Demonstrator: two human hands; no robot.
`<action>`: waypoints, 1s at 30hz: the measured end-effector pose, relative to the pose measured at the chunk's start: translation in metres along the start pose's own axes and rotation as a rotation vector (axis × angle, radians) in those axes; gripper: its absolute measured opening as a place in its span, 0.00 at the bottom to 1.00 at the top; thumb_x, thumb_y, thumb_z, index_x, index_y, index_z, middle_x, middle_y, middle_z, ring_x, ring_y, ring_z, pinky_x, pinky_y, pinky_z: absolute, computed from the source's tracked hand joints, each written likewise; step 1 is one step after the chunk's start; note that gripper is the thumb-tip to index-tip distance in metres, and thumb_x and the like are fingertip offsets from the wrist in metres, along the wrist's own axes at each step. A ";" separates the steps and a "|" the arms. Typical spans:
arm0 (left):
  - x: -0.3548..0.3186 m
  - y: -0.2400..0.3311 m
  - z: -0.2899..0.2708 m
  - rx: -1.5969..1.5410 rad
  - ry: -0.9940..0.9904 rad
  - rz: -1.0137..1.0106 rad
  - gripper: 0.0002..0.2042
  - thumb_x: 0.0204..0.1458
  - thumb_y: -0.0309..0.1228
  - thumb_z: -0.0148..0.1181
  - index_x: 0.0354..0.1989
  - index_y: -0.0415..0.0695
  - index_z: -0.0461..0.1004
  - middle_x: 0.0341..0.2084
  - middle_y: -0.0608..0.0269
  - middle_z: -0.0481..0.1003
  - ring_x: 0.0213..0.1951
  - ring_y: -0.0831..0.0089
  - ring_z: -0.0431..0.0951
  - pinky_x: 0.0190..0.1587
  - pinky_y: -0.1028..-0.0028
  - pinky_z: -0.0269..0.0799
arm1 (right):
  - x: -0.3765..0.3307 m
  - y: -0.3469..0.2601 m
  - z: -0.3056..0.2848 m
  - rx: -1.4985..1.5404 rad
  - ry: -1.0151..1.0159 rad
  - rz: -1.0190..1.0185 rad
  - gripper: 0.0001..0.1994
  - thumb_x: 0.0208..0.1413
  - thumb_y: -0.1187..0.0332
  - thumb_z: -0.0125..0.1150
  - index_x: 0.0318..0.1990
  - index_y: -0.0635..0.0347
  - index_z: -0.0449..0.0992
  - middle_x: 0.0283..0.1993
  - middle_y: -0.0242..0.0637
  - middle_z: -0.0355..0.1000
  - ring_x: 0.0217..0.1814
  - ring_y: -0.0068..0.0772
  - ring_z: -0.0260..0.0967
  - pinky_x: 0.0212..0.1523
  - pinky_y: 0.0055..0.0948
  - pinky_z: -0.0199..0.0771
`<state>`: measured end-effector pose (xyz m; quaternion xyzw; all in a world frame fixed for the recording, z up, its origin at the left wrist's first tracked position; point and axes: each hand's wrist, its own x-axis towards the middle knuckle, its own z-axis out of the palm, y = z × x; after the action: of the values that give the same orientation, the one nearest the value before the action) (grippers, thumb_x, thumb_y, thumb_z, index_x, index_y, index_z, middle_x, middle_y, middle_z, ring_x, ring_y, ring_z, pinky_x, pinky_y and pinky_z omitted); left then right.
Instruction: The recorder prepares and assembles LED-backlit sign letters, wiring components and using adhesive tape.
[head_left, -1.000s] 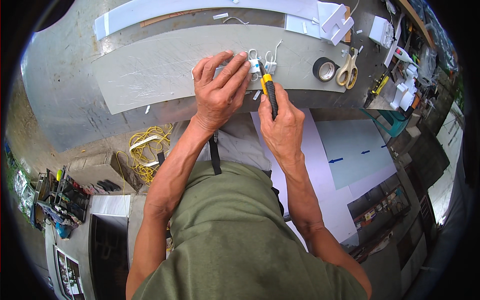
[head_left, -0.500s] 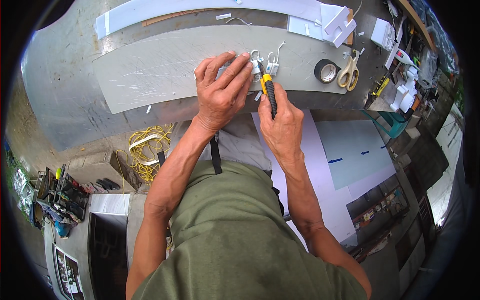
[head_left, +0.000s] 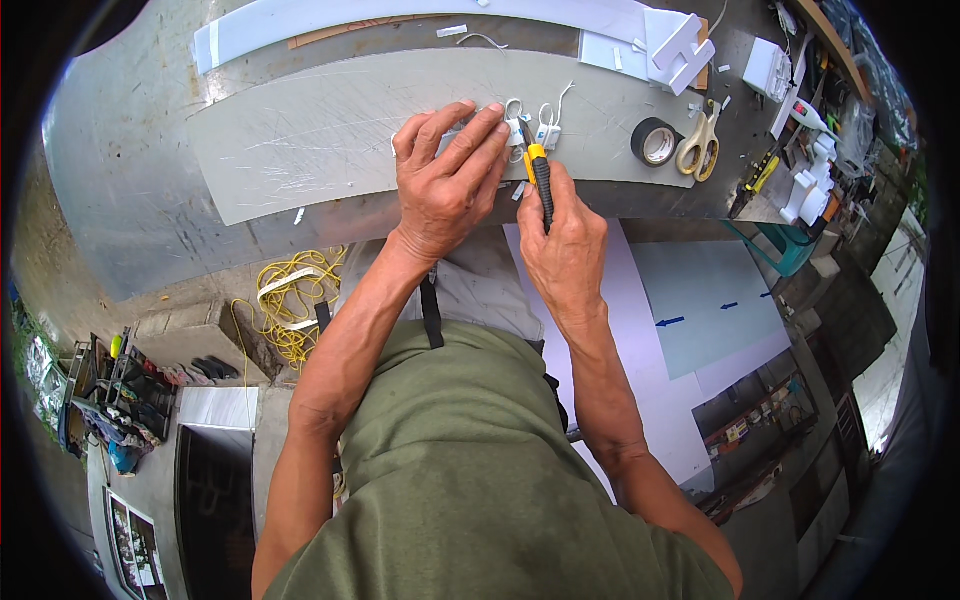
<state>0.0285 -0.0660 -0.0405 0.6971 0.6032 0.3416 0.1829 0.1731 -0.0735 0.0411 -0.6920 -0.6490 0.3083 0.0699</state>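
Observation:
My right hand (head_left: 565, 250) is closed around a yellow and black utility knife (head_left: 541, 175). The knife's blade end touches or nearly touches a small white piece with a looped white cord (head_left: 516, 131). My left hand (head_left: 450, 170) lies with fingers stretched over the scratched grey board (head_left: 300, 130), its fingertips beside that piece. More white bits peek out from under its fingers, mostly hidden. Just right of the knife lies another white piece with a cord (head_left: 549, 136).
Black tape (head_left: 656, 143) and beige-handled scissors (head_left: 699, 150) lie on the board's right end. Beyond are a long white curved strip (head_left: 420, 30) and white cut-out shapes (head_left: 683, 55). Tools and white parts (head_left: 808, 190) crowd the table's right end. Yellow cord (head_left: 290, 330) lies tangled below.
Both hands hold nearly the same places. Only a very slight shift of the table items and the knife shows.

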 end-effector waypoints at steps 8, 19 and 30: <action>0.001 0.001 0.002 -0.007 0.015 0.001 0.15 0.48 0.28 0.76 0.46 0.48 0.86 0.53 0.71 0.83 0.58 0.67 0.76 0.61 0.62 0.63 | -0.003 -0.004 0.012 -0.159 0.034 -0.029 0.18 0.62 0.72 0.65 0.56 0.68 0.69 0.28 0.47 0.77 0.26 0.54 0.80 0.24 0.46 0.79; 0.001 0.002 0.002 -0.005 0.017 -0.012 0.15 0.48 0.27 0.76 0.46 0.48 0.86 0.54 0.72 0.82 0.58 0.67 0.76 0.61 0.63 0.63 | -0.017 -0.002 -0.001 -0.104 -0.009 0.008 0.17 0.62 0.73 0.64 0.56 0.69 0.70 0.30 0.49 0.78 0.27 0.54 0.80 0.24 0.45 0.77; 0.003 -0.006 -0.009 -0.106 -0.033 -0.013 0.17 0.47 0.23 0.74 0.48 0.45 0.84 0.54 0.65 0.82 0.57 0.64 0.79 0.59 0.63 0.68 | -0.008 -0.004 -0.003 0.046 0.011 -0.007 0.17 0.62 0.75 0.63 0.56 0.70 0.72 0.33 0.52 0.79 0.29 0.51 0.80 0.27 0.43 0.78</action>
<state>0.0184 -0.0634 -0.0375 0.6882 0.5856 0.3603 0.2315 0.1715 -0.0790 0.0483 -0.6895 -0.6439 0.3191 0.0903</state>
